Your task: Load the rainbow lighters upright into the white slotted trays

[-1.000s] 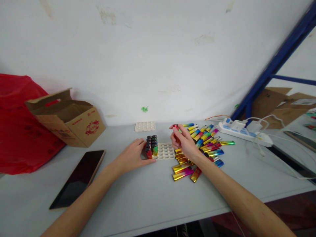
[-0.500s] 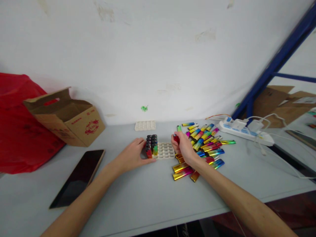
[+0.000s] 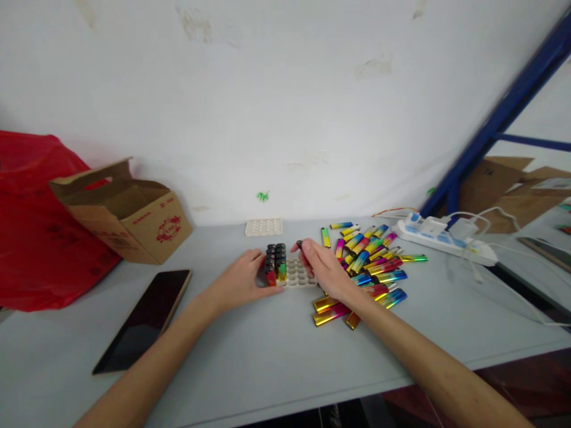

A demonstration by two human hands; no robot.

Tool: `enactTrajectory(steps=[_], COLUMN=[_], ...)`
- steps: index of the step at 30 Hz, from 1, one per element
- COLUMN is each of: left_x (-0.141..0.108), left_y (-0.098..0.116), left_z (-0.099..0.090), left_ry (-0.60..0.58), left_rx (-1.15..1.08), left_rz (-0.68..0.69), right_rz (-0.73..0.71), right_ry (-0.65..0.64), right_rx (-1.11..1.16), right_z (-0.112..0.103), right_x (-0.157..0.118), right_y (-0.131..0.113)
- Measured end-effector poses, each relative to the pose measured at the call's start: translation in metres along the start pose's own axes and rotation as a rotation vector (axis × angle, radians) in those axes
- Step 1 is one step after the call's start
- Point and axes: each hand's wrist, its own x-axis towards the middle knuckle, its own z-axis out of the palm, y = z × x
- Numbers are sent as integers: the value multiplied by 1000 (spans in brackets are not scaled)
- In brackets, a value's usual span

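Observation:
A white tray (image 3: 296,279) with rows of round holes lies on the table. Several lighters (image 3: 270,266) stand upright in its left rows, black tops up. My left hand (image 3: 243,274) holds the tray's left end, with the thumb along the near edge and the fingers beside the standing lighters. Pinched in my right hand (image 3: 323,266) is a lighter (image 3: 299,244), its black top showing and its body mostly hidden by the fingers. That hand hovers over the tray's right part. Right of it spreads a pile of loose shiny coloured lighters (image 3: 361,260).
A second white tray (image 3: 263,227) lies near the wall. On the left are a black tablet (image 3: 145,318), an open cardboard box (image 3: 154,229) and a red bag (image 3: 40,238). A power strip (image 3: 446,241) with white cables sits on the right, near a blue metal frame (image 3: 479,122).
My right hand has moved left from the pile's edge to above the tray, carrying the lighter. My left hand stays at the tray.

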Motion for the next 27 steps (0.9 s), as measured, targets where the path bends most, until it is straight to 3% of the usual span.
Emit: enactTrajectory(steps=[3,6,14,22,27], left_x=[0,0,0,0,0], left_y=[0,0,-2,2,0], left_z=[0,2,3,1,1], left_ry=[6,-1,-13,-20,-7], left_rx=[1,4,25,22,7], left_rz=[1,-7,3,-1,31], right_rz=[-178,-302,-250,-294,-281], right_ry=[-13,-30,-19,-262,-285], right_rx=[-237,-316,-273,-334,-402], right_z=[1,3,6,-2,2], right_x=[-4,-5,-8,-7,-6], right_y=[-5,-6,-2,5,7])
